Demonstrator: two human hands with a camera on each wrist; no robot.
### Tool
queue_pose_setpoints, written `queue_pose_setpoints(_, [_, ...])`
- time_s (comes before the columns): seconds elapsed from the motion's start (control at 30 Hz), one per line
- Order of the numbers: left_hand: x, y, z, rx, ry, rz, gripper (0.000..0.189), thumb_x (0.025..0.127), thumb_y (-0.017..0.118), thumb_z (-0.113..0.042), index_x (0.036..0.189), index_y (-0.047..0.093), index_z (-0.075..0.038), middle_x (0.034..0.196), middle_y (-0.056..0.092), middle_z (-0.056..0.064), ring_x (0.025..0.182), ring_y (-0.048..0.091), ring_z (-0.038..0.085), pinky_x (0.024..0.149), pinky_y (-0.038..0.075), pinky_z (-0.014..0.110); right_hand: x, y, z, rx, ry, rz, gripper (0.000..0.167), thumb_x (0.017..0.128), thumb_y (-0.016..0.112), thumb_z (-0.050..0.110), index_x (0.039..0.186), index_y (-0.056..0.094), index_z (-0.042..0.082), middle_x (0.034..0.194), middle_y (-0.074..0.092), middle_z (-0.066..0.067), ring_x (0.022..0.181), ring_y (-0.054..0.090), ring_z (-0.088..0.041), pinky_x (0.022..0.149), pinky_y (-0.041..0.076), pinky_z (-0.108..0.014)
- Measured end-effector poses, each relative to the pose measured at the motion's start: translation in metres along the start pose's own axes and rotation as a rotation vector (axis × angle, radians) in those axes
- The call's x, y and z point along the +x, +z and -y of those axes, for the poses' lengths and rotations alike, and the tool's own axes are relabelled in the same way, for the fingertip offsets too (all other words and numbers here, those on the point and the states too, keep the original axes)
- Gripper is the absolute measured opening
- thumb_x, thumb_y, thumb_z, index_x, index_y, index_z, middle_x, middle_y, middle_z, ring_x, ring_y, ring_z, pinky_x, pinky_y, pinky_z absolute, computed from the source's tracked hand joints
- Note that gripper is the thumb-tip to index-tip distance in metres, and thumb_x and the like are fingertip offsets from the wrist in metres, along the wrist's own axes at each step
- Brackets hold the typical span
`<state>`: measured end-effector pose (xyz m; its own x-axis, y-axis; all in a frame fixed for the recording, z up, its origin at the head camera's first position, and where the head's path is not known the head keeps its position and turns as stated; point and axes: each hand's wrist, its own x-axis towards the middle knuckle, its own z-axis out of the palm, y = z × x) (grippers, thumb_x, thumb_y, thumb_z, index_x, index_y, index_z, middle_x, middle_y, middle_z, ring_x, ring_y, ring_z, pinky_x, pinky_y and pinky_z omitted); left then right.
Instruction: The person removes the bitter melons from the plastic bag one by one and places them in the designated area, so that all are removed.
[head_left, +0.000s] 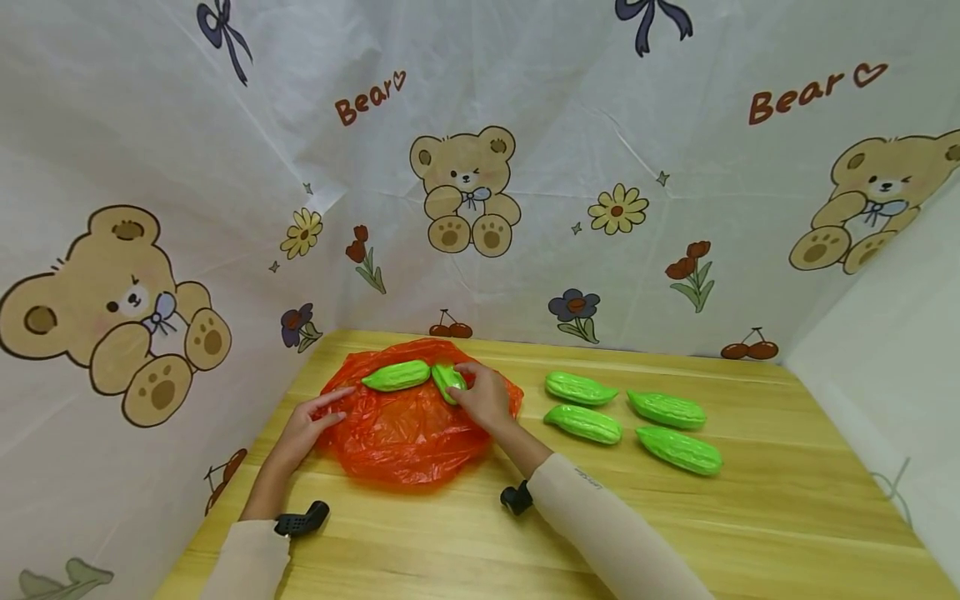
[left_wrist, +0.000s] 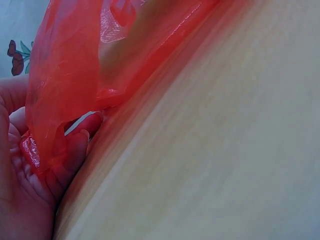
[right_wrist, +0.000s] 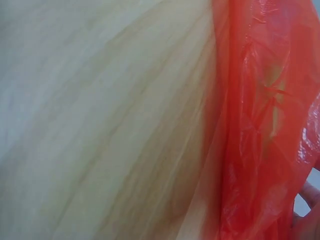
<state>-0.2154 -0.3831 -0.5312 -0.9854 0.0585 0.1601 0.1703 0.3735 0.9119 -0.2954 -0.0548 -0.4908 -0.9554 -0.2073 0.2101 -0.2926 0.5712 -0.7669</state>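
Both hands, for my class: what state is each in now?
Left hand: touching the bag; grip cannot be told.
Right hand: closed, holding a gourd.

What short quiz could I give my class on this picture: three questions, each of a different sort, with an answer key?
1. Count: How many green gourds lie on the wooden table, outside the red bag?

2. True or false: The left hand grips a green gourd.

3. Multiple choice: Where is the held gourd, the one in the right hand?
(a) On bare wood, away from the bag
(b) At the red bag, beside another gourd
(c) Against the printed backdrop

Key:
1. Four.
2. False; it touches the red bag.
3. (b)
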Motion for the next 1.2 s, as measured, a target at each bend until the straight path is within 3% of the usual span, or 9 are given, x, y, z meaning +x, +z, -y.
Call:
queue_pose_setpoints(0.17, [0.001,-0.001,0.008,-0.004,-0.003,-0.004,0.044,0.101,0.061,-0.012,0.143,0.056,-0.001,0.151,0.047,0.023,0.145,0.031,0.044,0.117,0.021,0.066,0.001,0.004,-0.001,-0.03,0.017,-0.01,0.043,0.082,0.087,0.02,0.122,0.074,0.014,0.103,0.074,-0.004,0.068,0.057,-0.015,0.061,0.047,-0.029])
queue_pose_setpoints(0.27, [0.001,0.0,0.007,-0.013,-0.014,-0.008,0.044,0.101,0.061,-0.012,0.143,0.056,-0.001,0.152,0.047,0.023,0.146,0.031,0.043,0.117,0.021,0.065,0.001,0.005,-0.001,-0.049,0.025,-0.018,0.042,0.08,0.087,0.018,0.121,0.075,0.016,0.116,0.074,-0.004,0.085,0.066,-0.02,0.071,0.053,-0.034])
queue_pose_setpoints(0.4, [0.001,0.0,0.005,-0.021,-0.022,-0.011,0.045,0.101,0.061,-0.012,0.144,0.055,0.0,0.152,0.046,0.024,0.147,0.029,0.044,0.117,0.021,0.065,0.002,0.007,-0.003,-0.072,0.043,-0.015,0.043,0.08,0.086,0.016,0.121,0.076,0.019,0.118,0.073,-0.002,0.101,0.068,-0.023,0.078,0.055,-0.037])
queue_pose_setpoints(0.5, [0.0,0.0,0.004,-0.027,-0.019,-0.018,0.045,0.1,0.062,-0.011,0.143,0.056,0.0,0.151,0.047,0.024,0.146,0.029,0.045,0.117,0.019,0.066,0.001,0.007,-0.004,-0.073,0.04,-0.01,0.044,0.08,0.087,0.015,0.122,0.075,0.02,0.118,0.073,-0.002,0.104,0.068,-0.024,0.081,0.055,-0.039])
queue_pose_setpoints(0.97, [0.0,0.0,0.006,-0.028,-0.032,-0.018,0.045,0.1,0.062,-0.013,0.143,0.057,-0.002,0.152,0.046,0.022,0.146,0.03,0.043,0.117,0.019,0.065,-0.001,0.009,-0.001,-0.075,0.057,-0.005,0.048,0.081,0.087,0.016,0.126,0.073,0.018,0.118,0.073,-0.004,0.103,0.068,-0.023,0.081,0.055,-0.04])
queue_pose_setpoints(1.2, [0.001,0.001,0.007,-0.018,-0.02,-0.015,0.044,0.101,0.062,-0.011,0.143,0.056,0.0,0.151,0.047,0.023,0.146,0.03,0.043,0.117,0.018,0.066,0.0,0.012,-0.003,-0.088,0.059,-0.04,0.047,0.08,0.087,0.016,0.125,0.073,0.019,0.118,0.074,-0.003,0.1,0.069,-0.023,0.081,0.055,-0.041])
